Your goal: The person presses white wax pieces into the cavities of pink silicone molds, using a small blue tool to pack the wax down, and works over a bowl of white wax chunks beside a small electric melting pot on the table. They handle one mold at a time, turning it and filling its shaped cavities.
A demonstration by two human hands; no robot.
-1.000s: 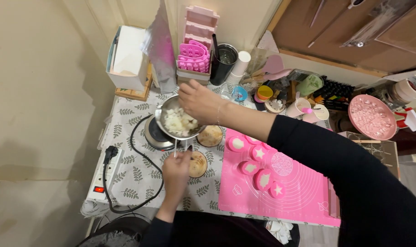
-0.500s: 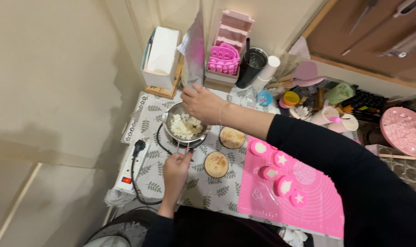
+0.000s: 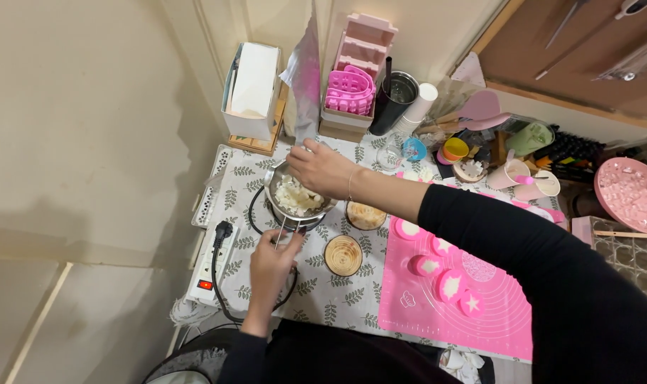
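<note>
At the near edge, a black-sleeved body is seen from above, with both arms reaching away over the surface (image 3: 316, 299), which is covered by a leaf-patterned cloth. The left hand (image 3: 270, 264) is held nearest, its fingers closed around the thin wire handle (image 3: 281, 231) of a small metal pot (image 3: 295, 195). To its left, a white power strip (image 3: 211, 264) lies at the surface's edge, with a black plug (image 3: 222, 231) seated in it and a black cable looping near the wrist. To the right of the hand, a round wooden coaster (image 3: 342, 255) is laid flat, and farther right a pink mat (image 3: 465, 299) carries several pink moulds (image 3: 453, 286) filled with white shapes.

A little farther, the pot is found resting on a small round hotplate (image 3: 266, 213), filled with white chunks (image 3: 295, 198). A second coaster (image 3: 365, 215) sits just right of the pot. The right hand (image 3: 323, 168) is held over the pot's far rim, its fingers curled downward and pinched together; whether anything is gripped by them cannot be told.

Farther still, a white box (image 3: 251, 89), a silvery pouch (image 3: 303, 78), a stack of pink moulds (image 3: 349, 89) and a dark tumbler (image 3: 393, 99) are lined against the wall. At the far right, cups and a pink round tray (image 3: 632, 195) are crowded together.
</note>
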